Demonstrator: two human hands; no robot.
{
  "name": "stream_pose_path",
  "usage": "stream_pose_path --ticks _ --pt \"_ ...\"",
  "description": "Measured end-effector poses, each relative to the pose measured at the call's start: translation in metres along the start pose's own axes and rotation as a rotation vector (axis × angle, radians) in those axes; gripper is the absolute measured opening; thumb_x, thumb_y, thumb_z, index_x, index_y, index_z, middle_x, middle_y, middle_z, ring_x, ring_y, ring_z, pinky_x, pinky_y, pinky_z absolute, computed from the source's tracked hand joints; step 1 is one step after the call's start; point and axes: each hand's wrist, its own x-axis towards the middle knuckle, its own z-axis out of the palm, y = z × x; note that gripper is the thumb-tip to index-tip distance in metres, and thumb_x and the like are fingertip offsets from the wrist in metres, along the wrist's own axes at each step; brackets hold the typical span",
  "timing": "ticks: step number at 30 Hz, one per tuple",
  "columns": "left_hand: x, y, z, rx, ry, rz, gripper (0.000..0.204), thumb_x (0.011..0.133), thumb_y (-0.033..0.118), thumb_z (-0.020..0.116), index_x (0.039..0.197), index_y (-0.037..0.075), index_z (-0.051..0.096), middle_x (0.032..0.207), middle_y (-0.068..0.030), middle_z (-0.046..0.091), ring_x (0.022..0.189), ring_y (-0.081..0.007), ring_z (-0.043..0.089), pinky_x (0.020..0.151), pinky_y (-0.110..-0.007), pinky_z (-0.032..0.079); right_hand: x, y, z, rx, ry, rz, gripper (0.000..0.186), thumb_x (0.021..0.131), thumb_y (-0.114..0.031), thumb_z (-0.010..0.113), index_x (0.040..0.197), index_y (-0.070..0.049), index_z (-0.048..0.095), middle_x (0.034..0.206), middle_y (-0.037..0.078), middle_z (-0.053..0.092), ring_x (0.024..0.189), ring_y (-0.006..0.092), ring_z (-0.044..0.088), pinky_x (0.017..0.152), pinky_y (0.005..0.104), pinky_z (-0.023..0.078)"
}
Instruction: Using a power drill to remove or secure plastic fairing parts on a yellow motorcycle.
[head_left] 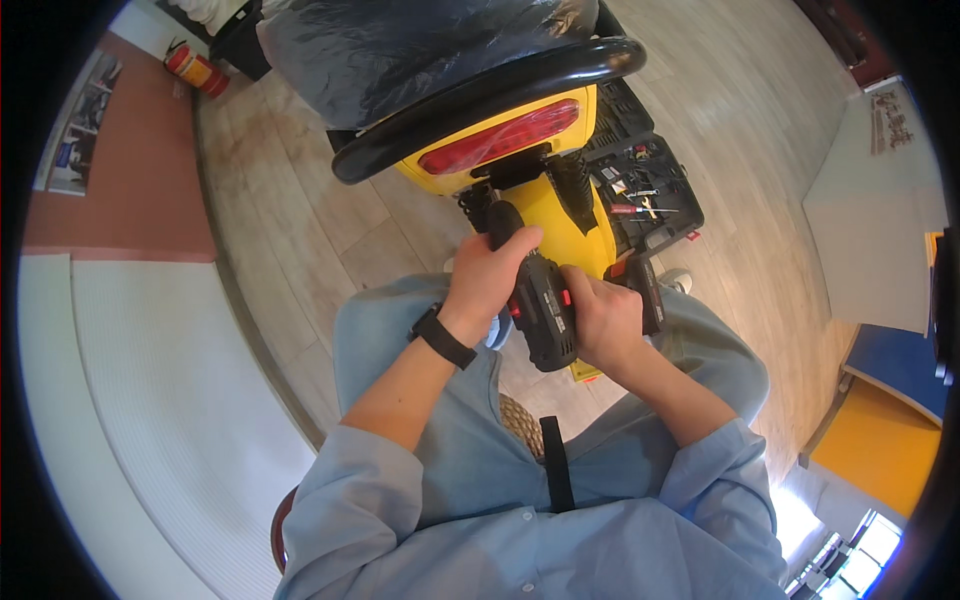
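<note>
Pale plank floor [300, 170] spreads out below my left hand [485, 285]. Well to that hand's left, I see a reddish-brown wall [145, 170] and white panelling [170, 350]. Well right of my right hand [610, 325] are a white partition [870, 220] and orange-and-blue furniture [880, 440]; back and right, a window [875, 552] glares.

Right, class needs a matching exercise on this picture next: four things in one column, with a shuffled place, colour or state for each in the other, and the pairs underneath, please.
Things
1. Power drill
2. Fire extinguisher
3. Toolbox
4. Wristband

Descriptions
A. Open, with tools inside
B. Black, worn on the left wrist
C. Held by the left hand and right hand
D. Red, at the upper left of the view

Pairs: 1-C, 2-D, 3-A, 4-B
</note>
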Motion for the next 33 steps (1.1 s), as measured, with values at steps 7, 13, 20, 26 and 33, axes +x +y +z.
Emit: stream_pose_path --ticks 7,13,20,26,33 --pt "-0.014 -0.005 0.008 0.066 -0.074 0.143 0.033 0.089 0.030 0.069 0.091 -0.003 0.067 0.082 -0.0032 0.067 0.071 -0.0099 0.061 0.065 -0.028 0.049 -0.015 0.002 -0.013 0.012 0.087 -0.019 0.045 0.071 -0.013 0.068 0.115 -0.007 0.059 0.074 0.005 0.062 0.069 0.0243 0.068 0.059 0.0368 0.052" --pt "-0.029 -0.002 0.017 0.079 -0.203 0.399 0.032 0.094 0.026 0.060 0.102 -0.004 0.065 0.089 -0.0039 0.068 0.081 -0.0096 0.060 0.072 -0.028 0.049 -0.018 0.018 -0.030 -0.069 0.308 -0.171 0.047 0.067 -0.015 0.069 0.113 -0.007 0.064 0.069 0.002 0.058 0.058 0.0202 0.060 0.052 0.0335 0.045" --pt "-0.039 0.027 0.055 0.094 -0.390 0.418 0.040 0.091 0.037 0.055 0.102 0.001 0.067 0.091 -0.0040 0.063 0.079 -0.0101 0.057 0.072 -0.027 0.047 -0.022 0.033 -0.053 0.003 0.501 -0.220 0.048 0.064 -0.014 0.070 0.110 -0.004 0.065 0.066 0.002 0.053 0.055 0.0197 0.056 0.049 0.0339 0.043" --pt "-0.022 0.049 0.098 0.087 -0.599 0.487 0.042 0.089 0.044 0.065 0.093 0.002 0.068 0.086 -0.0039 0.066 0.077 -0.0109 0.060 0.069 -0.026 0.049 -0.022 0.054 -0.074 -0.035 0.656 -0.155 0.048 0.065 -0.013 0.070 0.112 -0.003 0.064 0.069 0.004 0.059 0.057 0.0203 0.059 0.050 0.0330 0.045" --pt "0.001 0.034 0.143 -0.190 -0.619 0.012 0.039 0.100 0.045 0.056 0.106 0.007 0.063 0.084 0.0034 0.057 0.068 -0.0059 0.051 0.061 -0.022 0.041 -0.043 0.106 -0.082 0.067 0.735 0.028 0.041 0.072 -0.011 0.071 0.112 -0.002 0.064 0.081 0.009 0.068 0.065 0.0241 0.067 0.060 0.0346 0.052"
